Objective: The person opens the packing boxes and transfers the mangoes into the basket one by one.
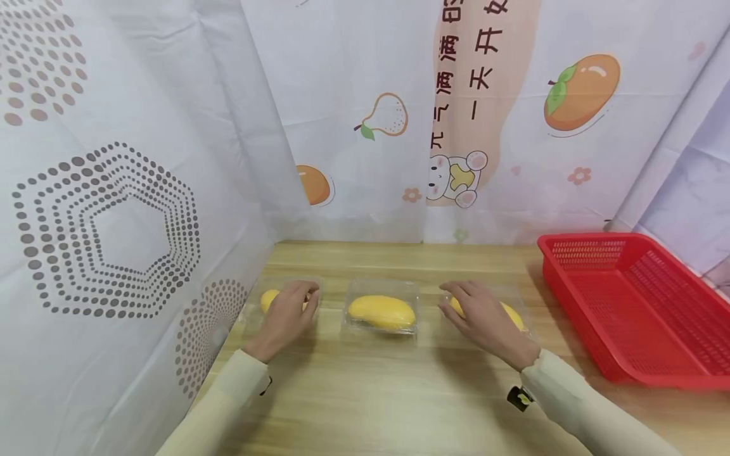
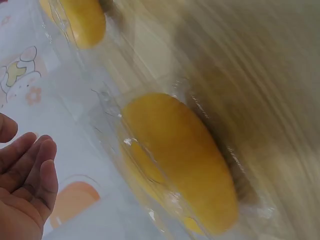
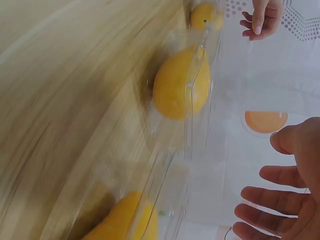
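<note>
Cream-coloured cloth sleeves are covering both forearms at the near edge of the head view. Clock centre: middle box.

Centre: a yellow, oblong, smooth-skinned fruit is lying on its side inside a clear, rectangular plastic box, which is resting on a pale wood-grain table.

9 o'clock: the bare left hand is hovering over a second clear plastic box and partly hiding its yellow rounded fruit. Left wrist view: fingers are bending loosely and lying close side by side, showing apart from the box.

3 o'clock: the bare right hand is hovering over a third clear plastic box, partly covering its yellow elongated fruit. Right wrist view: fingers are spreading with gaps between them, thumb standing apart.

Farther out at 3 o'clock: a red, rectangular, perforated plastic basket is sitting at the table's right side.

4 o'clock: a small black square device is showing beside the right sleeve.

12 o'clock: a white cloth curtain with fruit prints is hanging behind the row.
</note>
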Available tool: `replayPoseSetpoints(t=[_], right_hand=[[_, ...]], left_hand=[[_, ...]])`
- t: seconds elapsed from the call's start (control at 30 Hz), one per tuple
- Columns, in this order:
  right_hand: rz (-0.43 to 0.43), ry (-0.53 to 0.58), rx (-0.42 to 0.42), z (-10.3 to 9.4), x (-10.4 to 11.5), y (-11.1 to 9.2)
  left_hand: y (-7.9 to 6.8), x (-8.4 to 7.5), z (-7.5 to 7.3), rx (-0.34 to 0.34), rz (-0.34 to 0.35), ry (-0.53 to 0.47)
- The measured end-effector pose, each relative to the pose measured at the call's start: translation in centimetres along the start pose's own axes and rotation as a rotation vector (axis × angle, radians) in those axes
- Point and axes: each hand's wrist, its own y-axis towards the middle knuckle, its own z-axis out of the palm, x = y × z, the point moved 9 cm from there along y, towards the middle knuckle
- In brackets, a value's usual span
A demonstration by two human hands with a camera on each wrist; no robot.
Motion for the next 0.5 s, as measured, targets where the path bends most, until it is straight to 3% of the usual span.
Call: replayPoseSetpoints(t=[0.17, 0.5], right_hand=[[-0.066, 0.011, -0.033, 0.5, 1.4, 0.6], [-0.114, 0.014, -0.017, 1.4, 4.2, 1.4]], left_hand=[[-0.6, 1.0, -0.5, -0.030, -0.001, 0.003], [-1.9, 2.3, -1.6, -0.078, -0.012, -0.024]])
